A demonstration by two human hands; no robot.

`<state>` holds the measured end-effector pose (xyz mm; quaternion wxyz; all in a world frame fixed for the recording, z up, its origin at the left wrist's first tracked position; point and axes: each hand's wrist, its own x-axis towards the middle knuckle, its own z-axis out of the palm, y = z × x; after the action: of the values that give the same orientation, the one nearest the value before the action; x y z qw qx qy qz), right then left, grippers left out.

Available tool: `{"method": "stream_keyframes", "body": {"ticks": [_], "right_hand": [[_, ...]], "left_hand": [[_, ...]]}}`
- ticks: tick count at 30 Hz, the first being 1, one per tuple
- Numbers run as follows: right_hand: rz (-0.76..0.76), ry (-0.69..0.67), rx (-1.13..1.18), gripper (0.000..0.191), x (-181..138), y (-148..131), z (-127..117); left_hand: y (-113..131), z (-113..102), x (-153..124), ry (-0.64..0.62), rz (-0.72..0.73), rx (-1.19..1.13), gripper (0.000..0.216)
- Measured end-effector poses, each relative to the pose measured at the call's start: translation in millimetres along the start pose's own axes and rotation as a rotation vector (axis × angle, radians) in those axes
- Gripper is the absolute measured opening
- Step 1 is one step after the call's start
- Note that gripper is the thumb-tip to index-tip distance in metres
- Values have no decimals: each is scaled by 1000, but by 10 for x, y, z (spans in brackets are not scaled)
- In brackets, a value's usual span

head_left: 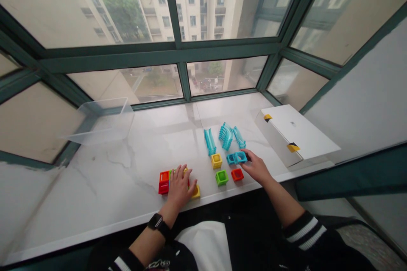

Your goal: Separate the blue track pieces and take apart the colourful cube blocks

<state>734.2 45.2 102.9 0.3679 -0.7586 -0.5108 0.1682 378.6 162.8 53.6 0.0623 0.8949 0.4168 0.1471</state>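
Note:
My left hand (180, 184) lies over a cluster of coloured toy blocks with its fingers spread. Red blocks (164, 182) show at the cluster's left, and a yellow block (196, 192) sticks out by the thumb; the hand hides the others. My right hand (256, 167) closes its fingertips on the right end of a blue block (241, 157). Another blue block (230, 159) sits against its left side. Nearby stand a yellow cube block (216, 161), a green cube block (221, 177) and a red cube block (237, 174), their hollow sides showing.
Behind the blocks lie clear blue track pieces: a straight one (210, 141), a curved one (226, 136) and a narrow one (239, 137). A clear plastic bin (104, 135) stands at the left. A white box (299, 131) is at the right on the marble ledge (127, 194), below the windows.

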Motion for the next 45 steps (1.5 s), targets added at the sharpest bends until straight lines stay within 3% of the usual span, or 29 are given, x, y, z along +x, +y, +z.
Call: {"method": "stream_keyframes", "body": {"ticks": [29, 37, 45], "right_hand": [[-34, -116, -222, 55, 259, 220, 327], [-76, -118, -398, 78, 200, 190, 381], [-34, -79, -507, 76, 182, 52, 501]], "left_hand": [[24, -40, -2, -9, -18, -15, 40], [39, -64, 6, -19, -22, -13, 39], [31, -52, -5, -14, -22, -20, 39]]}}
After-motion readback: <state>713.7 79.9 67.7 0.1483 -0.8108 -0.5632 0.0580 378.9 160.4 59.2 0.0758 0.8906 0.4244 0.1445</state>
